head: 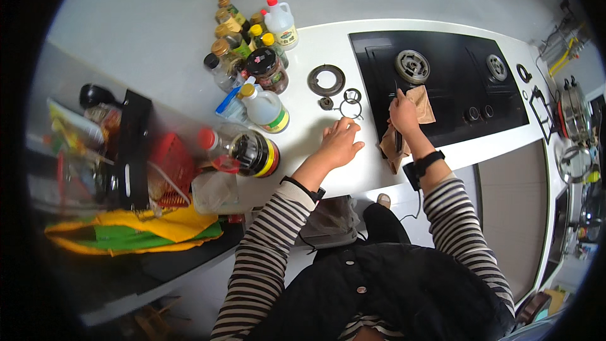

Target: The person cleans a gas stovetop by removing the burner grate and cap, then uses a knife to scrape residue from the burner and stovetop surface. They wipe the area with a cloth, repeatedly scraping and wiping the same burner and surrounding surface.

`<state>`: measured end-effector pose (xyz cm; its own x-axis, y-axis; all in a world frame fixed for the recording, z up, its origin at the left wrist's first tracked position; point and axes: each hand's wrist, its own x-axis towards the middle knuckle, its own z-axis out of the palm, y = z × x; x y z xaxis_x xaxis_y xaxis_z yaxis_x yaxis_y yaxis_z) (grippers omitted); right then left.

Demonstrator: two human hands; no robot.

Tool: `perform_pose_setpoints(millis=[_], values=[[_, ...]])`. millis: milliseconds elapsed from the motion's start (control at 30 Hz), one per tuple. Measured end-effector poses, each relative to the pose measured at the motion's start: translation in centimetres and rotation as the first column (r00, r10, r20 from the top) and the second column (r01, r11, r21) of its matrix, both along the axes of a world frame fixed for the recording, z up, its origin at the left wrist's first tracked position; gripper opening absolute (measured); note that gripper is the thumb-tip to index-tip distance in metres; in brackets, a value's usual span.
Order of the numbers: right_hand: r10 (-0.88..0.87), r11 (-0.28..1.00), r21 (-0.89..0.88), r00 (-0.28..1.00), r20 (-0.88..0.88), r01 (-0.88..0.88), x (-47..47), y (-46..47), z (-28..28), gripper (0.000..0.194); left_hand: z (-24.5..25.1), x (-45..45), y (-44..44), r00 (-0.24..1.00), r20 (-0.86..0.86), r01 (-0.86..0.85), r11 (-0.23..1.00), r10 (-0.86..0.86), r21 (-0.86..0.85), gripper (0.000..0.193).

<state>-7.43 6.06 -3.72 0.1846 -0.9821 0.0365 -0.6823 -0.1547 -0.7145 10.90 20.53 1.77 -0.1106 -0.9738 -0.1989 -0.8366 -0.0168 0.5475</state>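
Note:
My right hand (pixel 403 112) grips a brown cloth (pixel 420 104) at the left edge of the black gas hob (pixel 454 57). A dark narrow piece (pixel 398 143) runs under this hand, partly wrapped by the cloth; its full shape is hidden. My left hand (pixel 340 144) hovers over or rests on the white counter (pixel 360 170), fingers spread and holding nothing. Just beyond its fingertips lies a thin wire ring (pixel 351 109). Close to that are a small ring (pixel 352 95), a small burner part (pixel 326 103) and a large dark burner ring (pixel 326 80).
Left of my left hand stand a vinegar jug (pixel 267 109), a big dark sauce bottle (pixel 251 154) and a jar (pixel 267 71), with several bottles behind. Two burners (pixel 412 67) sit on the hob. A black pan support (pixel 541 113) and a glass-lidded pot (pixel 575 111) are at right.

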Motion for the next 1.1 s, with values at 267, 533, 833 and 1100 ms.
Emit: perform_pose_setpoints(millis=[267,533,833,1100], values=[[-0.383,0.923,0.016,0.924,0.000,0.383,3.3,-3.0,-1.5,0.045,-6.9,0.7,-0.2,0.994,0.111,0.003,0.991,0.012,-0.136,0.058],[-0.497,0.864,0.151,0.862,0.098,0.481,3.8,-4.2,-1.6,0.041,-8.5,0.6,0.3,0.973,0.228,0.116,0.924,-0.031,-0.365,0.058],[-0.503,0.862,0.085,0.864,0.011,0.501,4.9,-4.5,-1.1,0.041,-7.9,0.6,0.2,0.981,0.191,0.104,0.923,-0.034,-0.370,0.058],[-0.554,0.830,0.078,0.832,0.001,0.552,6.5,-4.7,-0.2,0.041,-8.3,0.5,0.2,0.984,0.174,0.090,0.938,-0.032,-0.335,0.060]])
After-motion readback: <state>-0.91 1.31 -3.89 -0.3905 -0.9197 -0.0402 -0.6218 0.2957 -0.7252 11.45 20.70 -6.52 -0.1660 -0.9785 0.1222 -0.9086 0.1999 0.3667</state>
